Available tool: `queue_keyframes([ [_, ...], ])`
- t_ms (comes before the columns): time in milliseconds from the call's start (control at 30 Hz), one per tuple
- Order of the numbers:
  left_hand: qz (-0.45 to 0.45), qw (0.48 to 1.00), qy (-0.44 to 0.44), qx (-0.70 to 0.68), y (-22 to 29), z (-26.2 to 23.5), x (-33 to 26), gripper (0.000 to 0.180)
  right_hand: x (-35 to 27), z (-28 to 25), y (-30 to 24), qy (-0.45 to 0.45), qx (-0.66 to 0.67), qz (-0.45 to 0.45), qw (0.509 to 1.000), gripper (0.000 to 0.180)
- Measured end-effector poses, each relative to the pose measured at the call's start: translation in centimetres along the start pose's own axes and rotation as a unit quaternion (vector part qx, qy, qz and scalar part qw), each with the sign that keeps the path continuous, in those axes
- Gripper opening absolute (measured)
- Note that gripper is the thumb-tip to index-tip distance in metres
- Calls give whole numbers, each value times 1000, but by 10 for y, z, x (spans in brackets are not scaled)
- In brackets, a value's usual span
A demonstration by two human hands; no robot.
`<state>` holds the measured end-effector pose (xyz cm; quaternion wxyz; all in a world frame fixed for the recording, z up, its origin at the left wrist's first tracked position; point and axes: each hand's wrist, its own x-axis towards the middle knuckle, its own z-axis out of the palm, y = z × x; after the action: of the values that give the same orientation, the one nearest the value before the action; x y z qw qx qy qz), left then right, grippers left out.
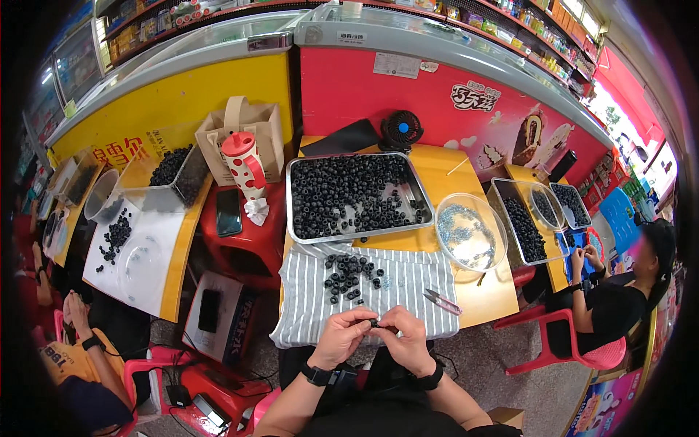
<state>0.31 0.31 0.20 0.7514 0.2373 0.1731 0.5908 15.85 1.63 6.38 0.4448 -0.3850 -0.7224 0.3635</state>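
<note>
At the near edge of a grey-and-white striped cloth (306, 295), my left hand (339, 336) and my right hand (405, 338) meet. Both are closed, pinching a small black round part (373, 323) between the fingertips; the fingers partly cover it. Just beyond them lies a loose pile of black ring-like parts (348, 274), with tiny clear bluish pieces (387, 282) beside it. Small scissors-like thread snips (443, 301) rest to the right on the cloth. Behind the cloth, a metal tray (291, 197) holds many more black parts.
A round clear tub (502, 240) of bluish pieces stands right of the tray, and a small black fan (401, 130) behind. Left, a red stool (251, 255) carries a phone (228, 212), a polka-dot tumbler (244, 164) and a paper bag (273, 138). Other people sit at tables on both sides.
</note>
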Motion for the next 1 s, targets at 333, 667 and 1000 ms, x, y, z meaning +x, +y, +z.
queue_keyframes([
  [333, -32, 999, -8, -19, 5, 2, 1, 33, 3, -7, -1, -35, 97, 109, 989, 16],
  [667, -60, 998, -32, -3, 11, 9, 1, 53, 15, -24, 10, -213, 128, 96, 964, 23],
  [1000, -72, 997, -16, -1, 8, 6, 4, 46, 9, -17, 21, -167, 149, 60, 973, 19],
])
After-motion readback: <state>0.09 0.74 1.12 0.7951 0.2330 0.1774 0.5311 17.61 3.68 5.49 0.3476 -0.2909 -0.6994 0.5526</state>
